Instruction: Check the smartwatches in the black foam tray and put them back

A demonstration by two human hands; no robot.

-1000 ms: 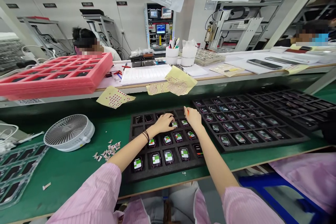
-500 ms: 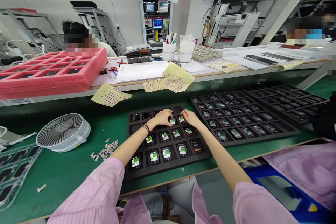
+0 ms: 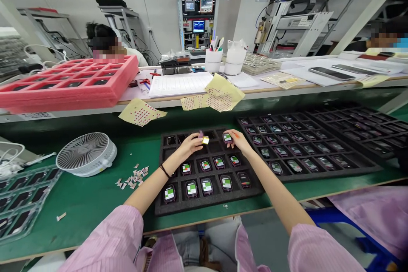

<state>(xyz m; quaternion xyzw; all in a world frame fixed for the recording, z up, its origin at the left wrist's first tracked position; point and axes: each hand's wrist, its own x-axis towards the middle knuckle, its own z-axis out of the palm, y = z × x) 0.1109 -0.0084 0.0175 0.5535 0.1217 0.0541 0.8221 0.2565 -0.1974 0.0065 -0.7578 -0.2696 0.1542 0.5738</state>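
Note:
Over the back rows of a black foam tray [image 3: 210, 205], my left hand [image 3: 190, 144] grips a small smartwatch [image 3: 205, 140] with a lit white and yellow screen, tilted on its side. My right hand [image 3: 238, 140] has its fingers closed around another smartwatch [image 3: 227, 137], whose green and white screen faces up. Lit watches, such as one smartwatch [image 3: 207, 185], lie in the two front rows of the same tray. One watch [image 3: 244, 179] at the front right shows a mostly dark screen. Watches with dark screens sit in the back row, partly hidden by my left hand.
A second foam tray [image 3: 288, 174] full of watches stands to the right. On the left are a white fan [image 3: 86, 153], small loose pieces [image 3: 132, 178] and a clear plastic tray [image 3: 30, 197]. A shelf edge with yellow sheets [image 3: 225, 92] and a pink foam tray [image 3: 123, 91] overhangs the back.
Both hands have lifted a watch out of the tray's pockets. The left hand has moved slightly left and tilted its watch. The camera view has shifted a little left.

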